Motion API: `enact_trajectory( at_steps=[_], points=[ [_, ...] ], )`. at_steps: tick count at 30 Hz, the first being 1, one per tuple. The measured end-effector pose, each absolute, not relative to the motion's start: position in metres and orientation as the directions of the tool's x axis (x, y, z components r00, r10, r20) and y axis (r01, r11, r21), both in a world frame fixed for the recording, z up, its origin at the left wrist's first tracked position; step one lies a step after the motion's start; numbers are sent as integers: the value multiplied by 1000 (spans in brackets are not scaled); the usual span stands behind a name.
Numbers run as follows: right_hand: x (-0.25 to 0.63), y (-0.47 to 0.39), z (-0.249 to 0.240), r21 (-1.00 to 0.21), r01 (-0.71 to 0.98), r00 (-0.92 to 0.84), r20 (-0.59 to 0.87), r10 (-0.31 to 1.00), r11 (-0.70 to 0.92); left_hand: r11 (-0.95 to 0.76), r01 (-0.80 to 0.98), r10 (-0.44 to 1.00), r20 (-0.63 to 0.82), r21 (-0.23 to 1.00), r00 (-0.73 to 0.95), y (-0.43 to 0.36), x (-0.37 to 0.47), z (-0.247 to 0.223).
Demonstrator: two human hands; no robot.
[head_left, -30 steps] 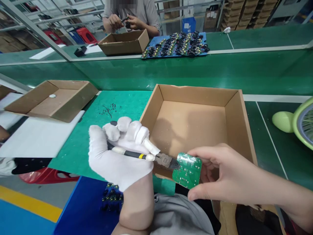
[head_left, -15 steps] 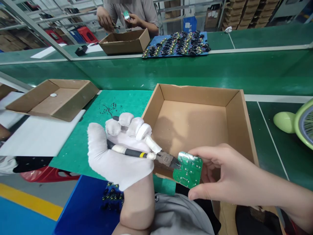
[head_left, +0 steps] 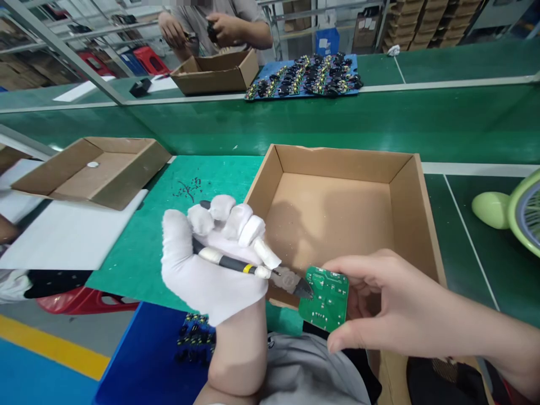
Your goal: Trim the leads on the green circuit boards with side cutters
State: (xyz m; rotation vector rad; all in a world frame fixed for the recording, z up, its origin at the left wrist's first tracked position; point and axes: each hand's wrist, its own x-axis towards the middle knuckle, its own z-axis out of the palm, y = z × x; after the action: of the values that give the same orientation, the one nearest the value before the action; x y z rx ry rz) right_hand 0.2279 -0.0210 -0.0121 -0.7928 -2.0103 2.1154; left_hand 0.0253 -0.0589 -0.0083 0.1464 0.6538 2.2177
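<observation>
My left hand, in a white glove, is closed around a pair of cutting pliers with dark handles and a yellow band. The plier tips touch, or nearly touch, the left part of a green circuit board. Bare fingers of my right hand grip that board by its right side, solder side facing me. Whatever sits on the board's far side is hidden. Both hands are above the near edge of an open cardboard box.
Dark clippings lie on the green mat. A shallow cardboard tray stands left, a green fan right. Below is a blue bin with boards. Across the divider, a co-worker's hands hold a dark part near a board-filled blue tray.
My left hand and the pliers have shifted slightly right. The board has tilted and dropped a little. Across the bench, the co-worker's green board has given way to a dark part.
</observation>
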Motion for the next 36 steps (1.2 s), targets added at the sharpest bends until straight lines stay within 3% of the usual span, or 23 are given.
enact_trajectory(
  at_steps=[9,18,24,32,36],
  points=[
    [229,-21,-11,-956,285,-861,-288,420,-70,-537,-571,744,29,621,-668,-61,18,-25],
    [228,-20,-10,-963,264,-858,-263,441,-61,-514,-672,730,-140,534,-669,-58,22,-14],
    [229,-20,-11,-970,227,-860,-244,448,-91,-505,-616,759,-29,605,-651,-64,17,-22],
    [228,-21,-11,-982,173,-863,-189,469,-76,-555,-571,692,-45,605,-720,-65,20,-17],
    [229,-22,-13,-983,180,-853,-172,493,-33,-580,-470,672,65,666,-738,-64,21,-24]
  ],
)
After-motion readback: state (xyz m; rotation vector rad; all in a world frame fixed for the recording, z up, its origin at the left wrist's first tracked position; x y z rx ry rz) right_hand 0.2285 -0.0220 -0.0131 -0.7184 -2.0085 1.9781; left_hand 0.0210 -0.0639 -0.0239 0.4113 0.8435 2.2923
